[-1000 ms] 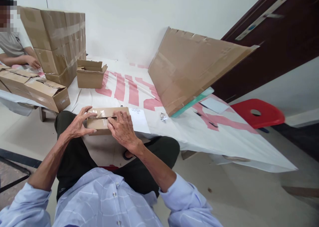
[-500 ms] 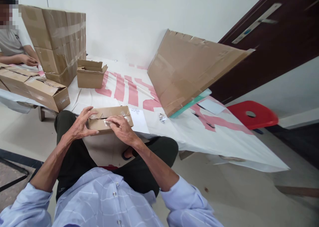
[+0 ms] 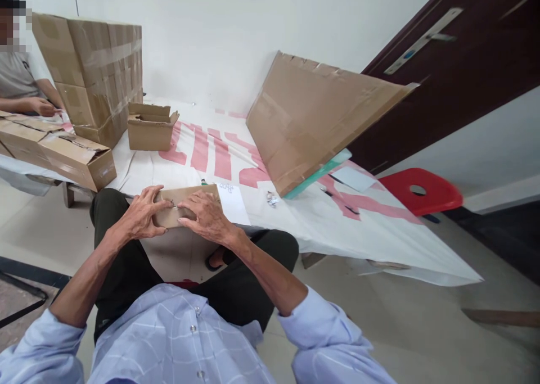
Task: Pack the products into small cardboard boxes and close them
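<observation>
A small cardboard box (image 3: pixel 171 220) lies at the table's front edge, in front of my knees. My left hand (image 3: pixel 143 212) grips its left end, the fingers over the top and the thumb along the near side. On the right part of the box is my right hand (image 3: pixel 206 215), with curled fingers on the top and the thumb lower on the near side. Both hands meet close to the middle seam, and they hide much of the top. Just right of the box, a white paper sheet (image 3: pixel 234 205) with handwriting lies on the table.
An open cardboard box (image 3: pixel 149 135) stands farther back. Taped boxes (image 3: pixel 97 63) are stacked at left, behind a row of closed boxes (image 3: pixel 76 156). A large cardboard sheet (image 3: pixel 316 114) leans at right. A red stool (image 3: pixel 422 190) stands beyond the table. Another person's hand (image 3: pixel 42 107) shows far left.
My right hand went from flat over the top to a pinch at the seam, then spread back over the box's right part. My left thumb moved onto the top, near the seam.
</observation>
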Demonstrator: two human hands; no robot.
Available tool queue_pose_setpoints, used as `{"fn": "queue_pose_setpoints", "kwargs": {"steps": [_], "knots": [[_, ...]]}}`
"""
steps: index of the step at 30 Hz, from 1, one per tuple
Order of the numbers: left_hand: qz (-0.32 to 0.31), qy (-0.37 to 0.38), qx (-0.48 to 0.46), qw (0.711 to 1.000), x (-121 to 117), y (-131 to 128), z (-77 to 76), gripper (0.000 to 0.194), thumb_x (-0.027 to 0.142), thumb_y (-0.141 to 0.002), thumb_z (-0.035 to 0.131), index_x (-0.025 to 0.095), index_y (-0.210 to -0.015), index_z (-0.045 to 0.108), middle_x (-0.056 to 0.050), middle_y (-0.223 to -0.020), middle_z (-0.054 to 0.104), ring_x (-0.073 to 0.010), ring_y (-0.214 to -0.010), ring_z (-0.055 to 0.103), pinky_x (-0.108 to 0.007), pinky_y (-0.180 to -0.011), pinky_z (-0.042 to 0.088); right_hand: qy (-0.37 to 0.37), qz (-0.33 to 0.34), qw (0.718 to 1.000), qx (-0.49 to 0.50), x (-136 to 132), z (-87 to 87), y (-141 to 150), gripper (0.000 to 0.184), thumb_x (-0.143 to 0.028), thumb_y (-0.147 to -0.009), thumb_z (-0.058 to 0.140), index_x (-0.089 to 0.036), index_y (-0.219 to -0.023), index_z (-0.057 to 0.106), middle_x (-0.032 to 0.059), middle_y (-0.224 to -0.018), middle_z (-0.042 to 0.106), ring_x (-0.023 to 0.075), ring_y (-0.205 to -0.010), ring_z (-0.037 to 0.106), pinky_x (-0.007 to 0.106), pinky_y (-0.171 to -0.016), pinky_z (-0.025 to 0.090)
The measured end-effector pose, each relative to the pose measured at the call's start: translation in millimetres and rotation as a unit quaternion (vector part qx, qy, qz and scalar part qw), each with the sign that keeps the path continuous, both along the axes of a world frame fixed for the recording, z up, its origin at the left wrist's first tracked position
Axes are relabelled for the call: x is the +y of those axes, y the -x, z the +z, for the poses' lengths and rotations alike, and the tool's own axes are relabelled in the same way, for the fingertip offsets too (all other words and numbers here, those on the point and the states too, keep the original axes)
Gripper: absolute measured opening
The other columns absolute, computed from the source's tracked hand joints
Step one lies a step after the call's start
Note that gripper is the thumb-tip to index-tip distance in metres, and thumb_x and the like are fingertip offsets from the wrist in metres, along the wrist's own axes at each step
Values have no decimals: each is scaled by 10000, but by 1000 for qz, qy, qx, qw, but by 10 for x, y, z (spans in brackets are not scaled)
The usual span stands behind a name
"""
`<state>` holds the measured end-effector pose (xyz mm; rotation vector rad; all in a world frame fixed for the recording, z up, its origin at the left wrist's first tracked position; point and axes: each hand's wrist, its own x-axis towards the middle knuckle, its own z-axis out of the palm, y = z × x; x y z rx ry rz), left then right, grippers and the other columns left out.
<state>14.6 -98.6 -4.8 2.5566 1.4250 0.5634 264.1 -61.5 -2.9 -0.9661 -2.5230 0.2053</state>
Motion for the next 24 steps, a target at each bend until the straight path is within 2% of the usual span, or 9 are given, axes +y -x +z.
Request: {"fn": "queue_pose_setpoints", "kwargs": {"steps": [4,7,10,14,19,24], "knots": [[19,-22,30,999,-15,-109,62,654,252,-696,833,235,-1328,664,-233,-1680,378,-502,-1567,316,-696,-1112,422,9,18,1000,11,62,80,33,216,-289,-925,777,-242,-1134,757,82,-1101,762,297,-1161,646,484,-1044,470],[7,-12,22,1000,26,-88,101,524,226,-685,797,205,-1198,688,-233,-1650,424,-477,-1502,423,-666,-1109,431,17,33,999,1,88,145,-19,209,-286,-935,769,-237,-1137,747,86,-1139,757,288,-1154,662,470,-1042,474],[-7,0,14,1000,123,11,133,425,247,-678,806,188,-1089,712,-222,-1603,475,-468,-1450,483,-659,-1107,443,5,24,998,-60,122,222,-173,269,-336,-898,827,-245,-1134,735,99,-1212,748,310,-1136,660,474,-998,470],[-25,14,-2,1000,280,96,174,391,305,-658,856,174,-1005,732,-206,-1581,501,-467,-1453,489,-645,-1152,451,7,16,995,-99,223,320,-379,281,-312,-819,890,-254,-1027,709,87,-1109,751,316,-1068,632,434,-918,460],[-56,12,14,998,399,40,229,472,298,-657,862,177,-1099,749,-198,-1589,503,-442,-1460,499,-589,-1190,467,30,13,995,-97,295,349,-424,229,-292,-842,835,-240,-910,622,49,-938,691,264,-927,597,370,-823,433],[-51,-5,73,996,449,-20,261,593,308,-655,877,226,-1228,746,-177,-1563,511,-442,-1433,499,-588,-1132,503,8,-6,999,-47,275,266,-385,155,-289,-904,760,-243,-902,612,62,-934,694,267,-925,613,400,-872,460]]}}
